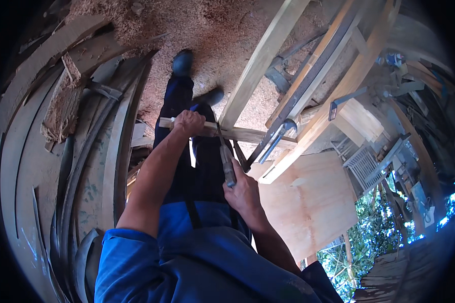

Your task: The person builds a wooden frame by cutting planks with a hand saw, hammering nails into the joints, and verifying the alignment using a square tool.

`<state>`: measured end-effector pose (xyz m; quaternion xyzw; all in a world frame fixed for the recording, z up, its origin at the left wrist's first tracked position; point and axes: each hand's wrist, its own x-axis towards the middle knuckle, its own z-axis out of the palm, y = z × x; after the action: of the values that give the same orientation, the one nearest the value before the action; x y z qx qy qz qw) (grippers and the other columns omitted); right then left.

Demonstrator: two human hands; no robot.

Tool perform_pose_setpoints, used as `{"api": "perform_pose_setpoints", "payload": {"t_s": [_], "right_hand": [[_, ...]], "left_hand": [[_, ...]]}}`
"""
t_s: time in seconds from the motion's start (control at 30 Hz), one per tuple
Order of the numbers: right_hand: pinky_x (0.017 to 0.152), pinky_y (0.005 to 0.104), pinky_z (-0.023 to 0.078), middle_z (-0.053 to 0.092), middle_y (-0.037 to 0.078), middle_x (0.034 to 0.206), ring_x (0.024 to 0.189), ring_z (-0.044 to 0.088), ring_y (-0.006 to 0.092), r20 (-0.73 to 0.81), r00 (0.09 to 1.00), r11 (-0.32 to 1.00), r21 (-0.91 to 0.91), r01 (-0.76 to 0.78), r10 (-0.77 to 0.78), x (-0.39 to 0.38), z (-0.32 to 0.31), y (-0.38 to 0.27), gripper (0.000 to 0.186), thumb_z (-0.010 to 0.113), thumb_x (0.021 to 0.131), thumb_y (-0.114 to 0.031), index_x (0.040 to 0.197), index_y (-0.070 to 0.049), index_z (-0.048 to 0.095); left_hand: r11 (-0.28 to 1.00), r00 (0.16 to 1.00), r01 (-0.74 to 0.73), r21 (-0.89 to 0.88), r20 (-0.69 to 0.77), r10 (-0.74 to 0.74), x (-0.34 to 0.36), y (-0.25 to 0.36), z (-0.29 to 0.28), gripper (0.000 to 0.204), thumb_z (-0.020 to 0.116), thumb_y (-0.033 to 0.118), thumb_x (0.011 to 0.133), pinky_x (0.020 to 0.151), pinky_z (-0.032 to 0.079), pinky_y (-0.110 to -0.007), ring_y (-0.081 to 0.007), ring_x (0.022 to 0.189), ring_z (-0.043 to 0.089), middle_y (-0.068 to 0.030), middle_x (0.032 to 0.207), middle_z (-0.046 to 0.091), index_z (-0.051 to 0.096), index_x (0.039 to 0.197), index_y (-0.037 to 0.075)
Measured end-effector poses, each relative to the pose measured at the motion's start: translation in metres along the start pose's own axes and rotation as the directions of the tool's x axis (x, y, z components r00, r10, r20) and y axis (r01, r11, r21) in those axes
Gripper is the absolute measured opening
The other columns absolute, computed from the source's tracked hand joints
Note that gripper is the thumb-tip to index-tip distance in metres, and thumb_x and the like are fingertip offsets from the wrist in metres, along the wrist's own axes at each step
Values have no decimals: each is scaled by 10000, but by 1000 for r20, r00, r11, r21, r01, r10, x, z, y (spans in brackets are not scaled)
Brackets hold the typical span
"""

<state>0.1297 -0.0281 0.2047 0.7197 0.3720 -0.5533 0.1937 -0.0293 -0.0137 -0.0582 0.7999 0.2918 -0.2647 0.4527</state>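
Observation:
My left hand [188, 122] is closed around a wooden bar [253, 135] close to its left end, above my legs. The bar runs to the right past the end of a long pale beam [260, 60]. Lower and to the right, my right hand [244, 194] grips the rounded wooden handle of a thin-bladed tool [227, 165]. Its narrow dark blade points up and away, crossing the bar just right of my left hand. Whether it is a chisel or a file, I cannot tell. A small white piece shows beside my left fist, on the bar.
Long boards and a metal clamp bar [308, 76] slant up on the right. A plywood sheet [308, 202] lies below them. Planks, with a rough block [63, 108] on top, fill the left side. Wood shavings [207, 30] cover the ground around my shoes.

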Motion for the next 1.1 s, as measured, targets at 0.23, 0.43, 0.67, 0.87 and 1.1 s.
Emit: {"api": "perform_pose_setpoints", "payload": {"t_s": [0.23, 0.43, 0.67, 0.87, 1.1], "right_hand": [[817, 544, 523, 666, 299, 852, 843, 659, 479, -47, 997, 998, -21, -64, 63, 33, 10, -2, 699, 667, 778, -143, 1429, -66, 425], [813, 534, 532, 663, 309, 851, 821, 660, 478, 7, 995, 992, 66, -104, 104, 30, -1, -4, 678, 647, 765, -125, 1409, -42, 453], [853, 533, 518, 656, 321, 866, 866, 657, 479, 52, 991, 992, 13, -124, 123, 14, -5, -6, 727, 652, 779, -152, 1446, -48, 385], [823, 527, 526, 662, 308, 848, 835, 663, 474, -9, 996, 995, 44, -93, 94, 50, 12, -4, 712, 655, 773, -133, 1433, -51, 399], [836, 526, 521, 665, 302, 903, 906, 655, 463, 53, 990, 988, 72, -137, 133, -6, -12, -9, 756, 661, 788, -135, 1467, -54, 338]], "left_hand": [[995, 999, 39, -87, -24, -42, 10, -3, 14, 402, 539, 471, 910, 812, 499, -482, -351, 942, 676, -187, 969, 692, 666, 959, 93], [993, 986, 104, -51, 135, -96, 3, 6, -16, 305, 459, 266, 939, 915, 480, -423, -304, 1065, 655, -162, 1108, 686, 678, 1060, 92], [993, 988, 96, -63, 131, -87, 4, 2, -21, 321, 499, 355, 936, 904, 484, -424, -306, 1055, 657, -156, 1083, 690, 684, 1035, 112], [996, 995, 31, -84, -96, -40, -1, 0, 3, 235, 578, 361, 880, 739, 505, -466, -329, 855, 673, -143, 866, 663, 639, 916, 137], [999, 998, 47, -22, -48, -48, 6, -7, 0, 187, 566, 302, 887, 802, 493, -479, -342, 938, 663, -168, 950, 671, 642, 934, 137]]}}
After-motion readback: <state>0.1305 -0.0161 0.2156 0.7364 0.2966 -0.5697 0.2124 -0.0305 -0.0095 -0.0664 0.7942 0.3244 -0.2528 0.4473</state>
